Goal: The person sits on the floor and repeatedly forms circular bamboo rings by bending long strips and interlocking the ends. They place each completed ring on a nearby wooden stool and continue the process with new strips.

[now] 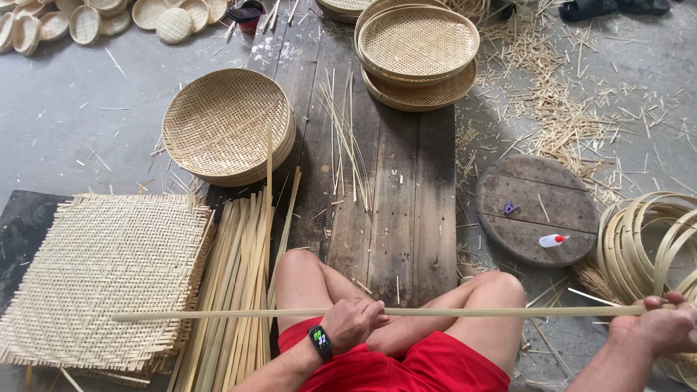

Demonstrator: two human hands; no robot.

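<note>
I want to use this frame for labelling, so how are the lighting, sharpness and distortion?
Head view: soft, even daylight, only faint shadows under the round trays; no glare; the weave of the square mats is sharp; the long bamboo strip between left hand and right hand looks crisp; mild wide-angle stretch toward the corners.

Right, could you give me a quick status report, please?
Left hand and right hand gripping long bamboo strip, held level across knees. Nothing in the way.

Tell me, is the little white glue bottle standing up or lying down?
Lying down. The white bottle rests on its side on the round wooden board, its red cap pointing right.
</note>
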